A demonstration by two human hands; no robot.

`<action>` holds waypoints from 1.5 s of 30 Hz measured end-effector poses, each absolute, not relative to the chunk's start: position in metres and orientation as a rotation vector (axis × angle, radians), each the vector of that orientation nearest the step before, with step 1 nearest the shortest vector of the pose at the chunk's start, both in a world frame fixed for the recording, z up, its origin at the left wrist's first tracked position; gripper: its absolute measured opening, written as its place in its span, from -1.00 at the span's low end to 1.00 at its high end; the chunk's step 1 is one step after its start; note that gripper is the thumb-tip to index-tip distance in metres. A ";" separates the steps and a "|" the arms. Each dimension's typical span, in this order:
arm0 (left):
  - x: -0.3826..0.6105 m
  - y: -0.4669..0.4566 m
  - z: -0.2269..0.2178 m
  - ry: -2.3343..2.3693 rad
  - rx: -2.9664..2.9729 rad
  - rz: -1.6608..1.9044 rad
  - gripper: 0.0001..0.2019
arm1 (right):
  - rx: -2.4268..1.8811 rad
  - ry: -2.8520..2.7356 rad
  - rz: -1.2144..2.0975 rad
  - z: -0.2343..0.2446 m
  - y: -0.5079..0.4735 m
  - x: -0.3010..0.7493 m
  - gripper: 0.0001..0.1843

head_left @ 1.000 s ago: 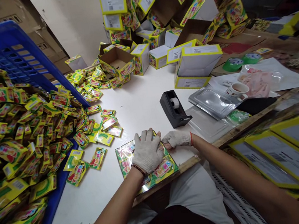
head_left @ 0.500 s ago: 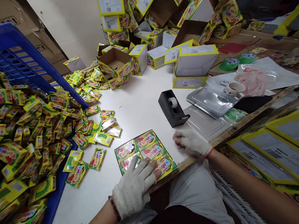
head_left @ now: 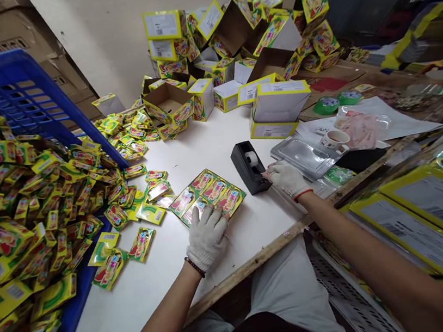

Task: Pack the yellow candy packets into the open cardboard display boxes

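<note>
My left hand (head_left: 207, 238), in a white knit glove, lies open with its fingers spread over the near edge of a shallow display box (head_left: 218, 188). Several small yellow-green candy packs fill that box in rows, and the hand hides some of them. At the front end of a black tape dispenser (head_left: 248, 169) is my gloved right hand (head_left: 288, 178), its fingers drawn together in a pinch by the cutting edge. What the fingertips hold is too small to make out. A white tape roll (head_left: 251, 158) sits in the dispenser.
Loose candy packs are heaped in a blue crate (head_left: 44, 92) at left and spill onto the white table (head_left: 198, 150). Cartons (head_left: 281, 97) pile up at the back. Clear plastic trays (head_left: 306, 154) and a cup (head_left: 335, 140) lie at right, above wrapped boxes (head_left: 429, 208).
The display box has slid away from the table's front edge and turned, with my left hand on it. My right hand has gone forward from the table edge to the tape dispenser.
</note>
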State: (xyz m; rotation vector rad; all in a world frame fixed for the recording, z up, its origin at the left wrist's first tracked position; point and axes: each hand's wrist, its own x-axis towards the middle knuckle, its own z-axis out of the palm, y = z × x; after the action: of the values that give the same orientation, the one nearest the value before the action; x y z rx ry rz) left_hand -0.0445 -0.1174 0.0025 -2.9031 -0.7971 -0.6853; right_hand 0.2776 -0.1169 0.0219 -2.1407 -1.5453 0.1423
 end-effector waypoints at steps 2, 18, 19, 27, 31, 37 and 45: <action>-0.046 -0.115 -0.001 -0.751 -2.916 -0.771 -0.71 | -2.142 -1.458 0.123 0.025 -0.129 0.270 -0.71; -0.011 -0.129 0.032 -1.056 -2.856 -0.459 -0.90 | -1.981 -1.015 0.730 0.009 -0.176 0.252 -0.48; -0.013 -0.129 0.031 -0.994 -2.865 -0.461 -0.90 | -1.978 -1.014 0.735 0.008 -0.177 0.253 -0.49; -0.042 -0.127 0.002 -0.621 -2.843 -0.868 -0.84 | -1.984 -1.032 0.748 -0.016 -0.171 0.253 -0.57; -0.050 -0.127 -0.018 -0.728 -2.701 -1.207 -0.84 | -2.009 -1.054 0.672 -0.026 -0.161 0.255 -0.62; -0.059 -0.135 -0.027 -0.730 -2.720 -1.312 -0.80 | -2.034 -1.067 0.620 -0.028 -0.156 0.253 -0.63; -0.068 -0.144 -0.013 -0.750 -2.813 -1.389 -0.75 | -2.063 -1.061 0.651 -0.020 -0.173 0.242 -0.76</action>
State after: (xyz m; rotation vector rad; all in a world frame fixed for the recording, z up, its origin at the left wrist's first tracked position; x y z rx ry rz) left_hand -0.0676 -0.1439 -0.0129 -2.8128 -0.7498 -1.3889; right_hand 0.2421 -0.1731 -0.0195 -2.0626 -1.0605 0.6506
